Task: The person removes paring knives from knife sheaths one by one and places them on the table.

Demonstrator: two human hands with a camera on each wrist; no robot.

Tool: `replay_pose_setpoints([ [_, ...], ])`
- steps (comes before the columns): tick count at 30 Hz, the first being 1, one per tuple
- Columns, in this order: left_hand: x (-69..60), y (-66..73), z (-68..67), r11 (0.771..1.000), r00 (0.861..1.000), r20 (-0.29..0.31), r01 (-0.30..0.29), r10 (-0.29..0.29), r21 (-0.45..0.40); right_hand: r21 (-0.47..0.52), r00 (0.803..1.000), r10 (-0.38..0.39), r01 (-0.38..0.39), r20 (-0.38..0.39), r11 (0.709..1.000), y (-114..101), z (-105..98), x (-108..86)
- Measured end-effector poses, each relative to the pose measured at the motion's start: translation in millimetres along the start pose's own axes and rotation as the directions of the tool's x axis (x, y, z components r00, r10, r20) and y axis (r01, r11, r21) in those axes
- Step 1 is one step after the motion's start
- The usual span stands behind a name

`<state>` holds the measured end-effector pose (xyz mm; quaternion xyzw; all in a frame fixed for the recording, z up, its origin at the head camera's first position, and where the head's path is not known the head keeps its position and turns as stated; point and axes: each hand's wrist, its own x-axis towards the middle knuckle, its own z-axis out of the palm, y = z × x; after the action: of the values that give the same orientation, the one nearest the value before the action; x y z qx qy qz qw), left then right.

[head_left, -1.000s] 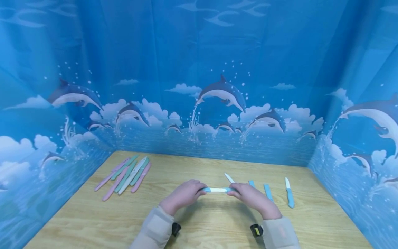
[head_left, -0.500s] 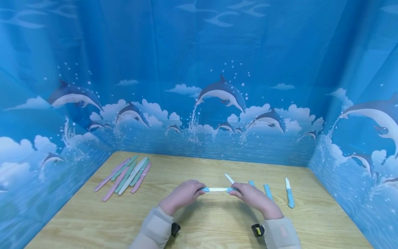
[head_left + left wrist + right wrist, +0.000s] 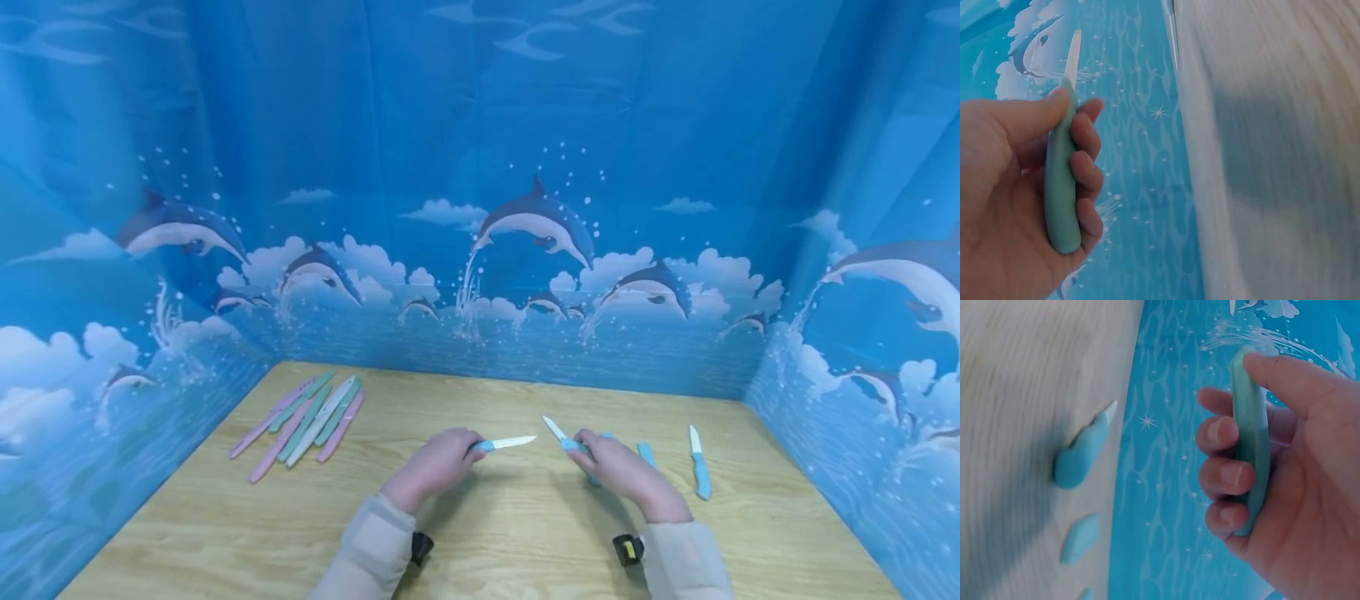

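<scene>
My left hand grips the blue handle of a small knife, its white blade pointing right and bare. My right hand holds a blue sheath, fingers curled round it and thumb on its upper end. A gap separates the blade tip from the sheath. Just beyond the right hand lies another knife with a white blade; its blue handle shows in the right wrist view. A blue sheath lies right of the right hand, and part of another shows behind the fingers.
At the table's back left is a pile of pink and green knives, with a pink one on its right side. A blue-handled knife lies at the right. Dolphin-printed curtains surround the wooden table at the back and sides.
The blade and the sheath, earlier in line and meeting between the hands, have come apart. My right hand has shifted slightly right with the sheath; the left has tilted the blade tip upward in view.
</scene>
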<state>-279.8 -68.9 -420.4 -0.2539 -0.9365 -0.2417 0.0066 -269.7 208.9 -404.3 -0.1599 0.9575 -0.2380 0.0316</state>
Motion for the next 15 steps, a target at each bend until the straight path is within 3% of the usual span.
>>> replay_pose_setpoints([
  [4, 5.5, -4.9, 6.2, 0.996, 0.995, -0.040, 0.086, -0.087, -0.026, 0.047, 0.998, 0.056, -0.056, -0.006, 0.997, -2.1, 5.5, 6.7],
  [8, 12.7, -2.8, 12.3, 0.987, 0.984, -0.079, 0.160, -0.159, 0.003, 0.069, 0.995, 0.099, -0.098, -0.014, 0.993, -4.7, 12.3, 16.4],
  [15, 36.7, 10.0, 11.2, 0.957, 0.958, -0.058, 0.284, -0.281, 0.056, -0.001, 0.982, 0.186, -0.186, -0.045, 0.983, -14.5, 19.2, 41.4],
])
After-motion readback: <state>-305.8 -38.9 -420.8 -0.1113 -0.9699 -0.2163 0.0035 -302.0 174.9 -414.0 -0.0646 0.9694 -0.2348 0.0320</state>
